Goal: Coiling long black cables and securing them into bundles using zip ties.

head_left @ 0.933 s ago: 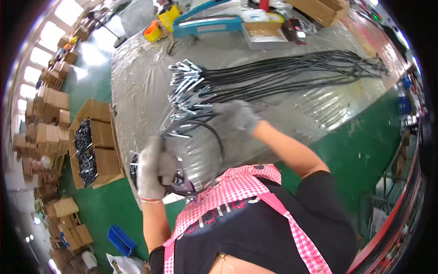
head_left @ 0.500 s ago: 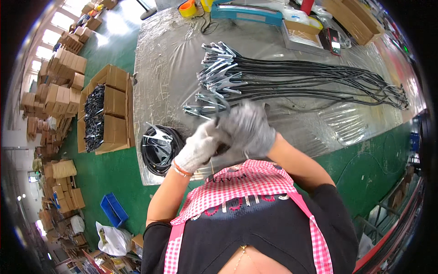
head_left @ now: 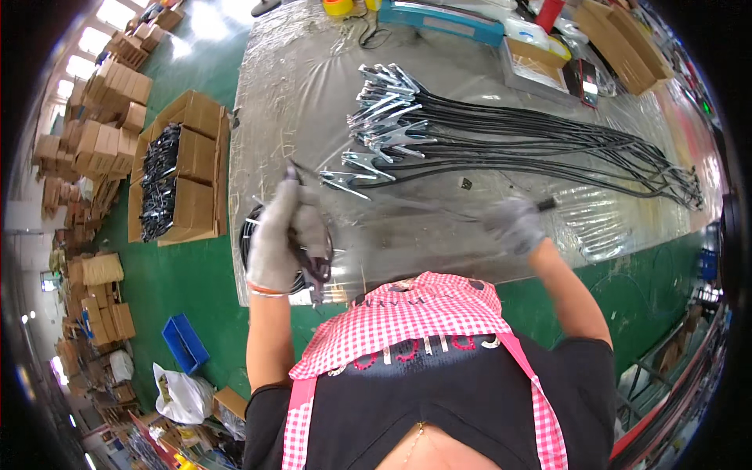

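My left hand [head_left: 283, 231], in a pale glove, is closed on a black cable [head_left: 301, 167] near the coil. A dark, shiny piece [head_left: 316, 269] hangs below its fingers; its kind is unclear. Out to the right, my right hand [head_left: 513, 225], gloved in grey and blurred, closes around a black cable, whose thick end [head_left: 546, 204] sticks out beyond it. A smeared dark strand stretches between the hands. Behind my left hand lies a coil of black cable [head_left: 249, 235], mostly covered. Farther back, several metal clamps [head_left: 384, 117] sit on black cables [head_left: 540, 129] laid out to the right.
Plastic film covers the table [head_left: 286, 94]. At its back are a blue tray [head_left: 442, 23], an open grey box [head_left: 540, 70], a phone [head_left: 587, 82] and a cardboard box [head_left: 623, 43]. A carton of black parts [head_left: 192, 172] stands left; a blue bin [head_left: 186, 343] is on the floor.
My hands were together in front of me. The right has swept far to the right, the left has moved left over the coil, and a strand now stretches between them.
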Available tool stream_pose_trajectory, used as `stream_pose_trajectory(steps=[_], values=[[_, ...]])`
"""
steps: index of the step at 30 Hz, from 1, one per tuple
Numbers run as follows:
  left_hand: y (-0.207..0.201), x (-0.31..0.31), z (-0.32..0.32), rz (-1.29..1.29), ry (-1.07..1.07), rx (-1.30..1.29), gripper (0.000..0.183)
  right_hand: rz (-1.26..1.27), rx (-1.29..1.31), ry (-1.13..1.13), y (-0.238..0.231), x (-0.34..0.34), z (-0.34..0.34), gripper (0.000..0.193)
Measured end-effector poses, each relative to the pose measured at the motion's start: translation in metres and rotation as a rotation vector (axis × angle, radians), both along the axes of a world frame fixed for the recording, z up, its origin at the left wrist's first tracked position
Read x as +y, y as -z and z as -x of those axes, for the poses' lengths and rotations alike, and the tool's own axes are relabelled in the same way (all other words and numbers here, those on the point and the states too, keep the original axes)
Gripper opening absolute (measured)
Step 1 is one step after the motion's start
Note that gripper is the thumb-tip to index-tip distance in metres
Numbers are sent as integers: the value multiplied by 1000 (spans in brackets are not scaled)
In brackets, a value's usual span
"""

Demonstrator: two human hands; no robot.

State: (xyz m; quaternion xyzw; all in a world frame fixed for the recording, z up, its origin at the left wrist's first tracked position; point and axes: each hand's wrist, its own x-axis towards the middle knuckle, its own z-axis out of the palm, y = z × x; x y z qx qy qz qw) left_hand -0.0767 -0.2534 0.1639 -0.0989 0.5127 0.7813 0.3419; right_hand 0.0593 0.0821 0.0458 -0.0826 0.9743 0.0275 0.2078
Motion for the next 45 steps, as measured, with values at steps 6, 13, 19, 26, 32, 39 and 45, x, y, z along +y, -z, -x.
stream_pose_trajectory(steps=[6,13,19,26,32,39,45], values=[[53,45,-19,314,487,821,21,118,894,-178,-58,-94,49,22],[28,89,-37,432,272,358,39,198,500,-29,13,-47,39,34],[20,133,-24,340,594,66,29,526,367,-36,0,-42,72,17],[68,152,-6,468,210,-129,26,739,672,195,61,123,107,14],[76,153,-4,606,28,-211,28,655,670,916,122,355,217,21],[72,175,0,711,-44,-203,29,139,163,571,111,410,273,73],[76,175,-7,692,-61,-231,30,50,-80,547,78,400,270,38]])
